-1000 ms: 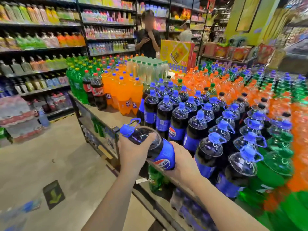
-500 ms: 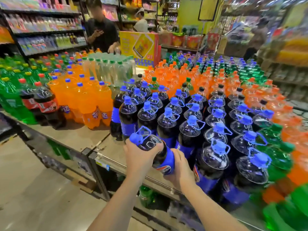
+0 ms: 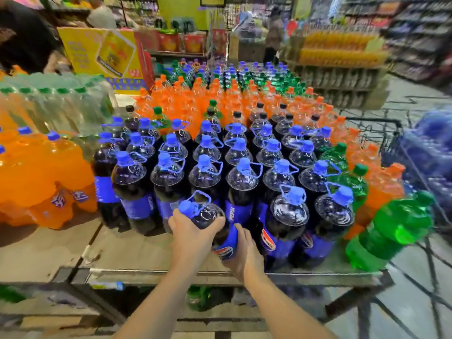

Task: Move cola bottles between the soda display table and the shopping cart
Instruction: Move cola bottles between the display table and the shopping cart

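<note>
At the front edge of the counter, a tilted cola bottle hangs over the bare strip before the standing cola rows. The left hand wraps its shoulder below the blue cap; the right hand cups the labelled lower body, so both have a firm grip on it. Judging by the gap in the front row, the step is setting it down there: bring the base down first, stand it upright, then let go, keeping clear of neighbouring handle loops. The bottles look full of dark cola and capped. A wire shopping cart stands off the right edge; its contents are too blurred to tell
</note>
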`<state>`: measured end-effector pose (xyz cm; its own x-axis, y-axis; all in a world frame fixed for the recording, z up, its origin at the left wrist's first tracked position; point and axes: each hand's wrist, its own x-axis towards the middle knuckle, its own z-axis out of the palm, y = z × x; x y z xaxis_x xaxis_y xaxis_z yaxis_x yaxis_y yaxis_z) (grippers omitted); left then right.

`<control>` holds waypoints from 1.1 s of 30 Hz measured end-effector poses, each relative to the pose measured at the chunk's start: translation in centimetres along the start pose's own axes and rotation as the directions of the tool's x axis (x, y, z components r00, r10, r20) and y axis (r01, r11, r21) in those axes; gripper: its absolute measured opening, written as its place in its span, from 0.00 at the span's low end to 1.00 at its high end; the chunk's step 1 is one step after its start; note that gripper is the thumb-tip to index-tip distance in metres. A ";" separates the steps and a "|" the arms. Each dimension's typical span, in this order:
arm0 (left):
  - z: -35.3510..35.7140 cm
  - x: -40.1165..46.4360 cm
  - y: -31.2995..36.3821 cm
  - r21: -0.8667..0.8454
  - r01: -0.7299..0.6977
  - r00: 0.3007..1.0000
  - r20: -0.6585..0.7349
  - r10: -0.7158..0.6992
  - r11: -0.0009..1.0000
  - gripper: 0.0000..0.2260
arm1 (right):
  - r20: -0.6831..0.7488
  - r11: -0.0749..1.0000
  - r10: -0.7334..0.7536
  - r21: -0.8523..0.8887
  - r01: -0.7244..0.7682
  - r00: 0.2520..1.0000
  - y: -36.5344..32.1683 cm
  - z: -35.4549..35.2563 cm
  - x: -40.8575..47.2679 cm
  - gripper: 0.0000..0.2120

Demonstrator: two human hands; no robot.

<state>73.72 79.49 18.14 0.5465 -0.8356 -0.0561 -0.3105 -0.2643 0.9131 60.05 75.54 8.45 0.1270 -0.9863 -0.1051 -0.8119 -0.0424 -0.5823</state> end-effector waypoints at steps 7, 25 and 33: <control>1.0 0.0 1.2 0.124 -0.145 0.984 0.120 0.130 0.982 0.39 | -0.099 0.955 0.127 0.281 -0.095 0.987 0.5 1.1 -0.7 0.27; 6.8 1.3 4.6 0.329 -0.474 0.828 0.483 0.286 0.817 0.48 | -0.300 0.697 0.230 0.714 0.058 0.926 2.1 1.3 -1.3 0.22; 7.3 2.2 4.0 0.328 -0.462 0.816 0.521 0.250 0.824 0.45 | -0.001 0.785 0.180 0.602 -0.143 0.984 3.7 -0.4 -2.0 0.26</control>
<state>68.00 73.12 18.75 -0.0372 -0.9989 -0.0281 -0.7636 0.0103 0.6457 56.55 77.34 6.83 -0.0218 -0.9780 -0.2077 -0.3126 0.2040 -0.9277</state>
